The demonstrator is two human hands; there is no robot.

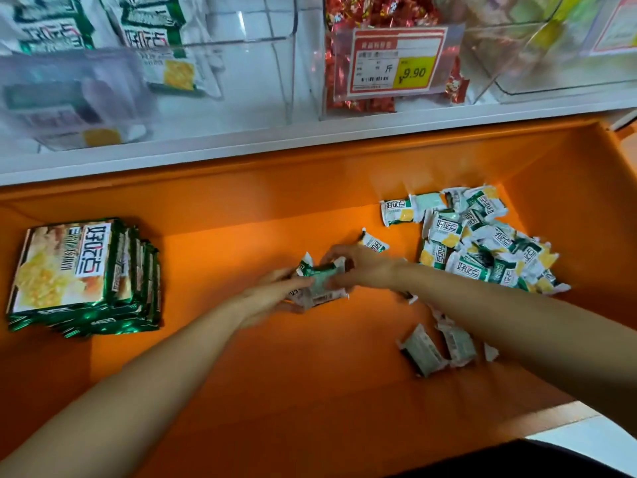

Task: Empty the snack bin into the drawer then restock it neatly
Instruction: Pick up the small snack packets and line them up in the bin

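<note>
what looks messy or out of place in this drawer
The small packets lie in a loose heap at the right of the orange drawer, with a few strays face down nearer the front. The big packs at the left are stacked, slightly fanned. The left hand and right hand grip a bundle mid-drawer.

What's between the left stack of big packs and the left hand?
Head view: only bare drawer floor between stack and left hand.
</note>
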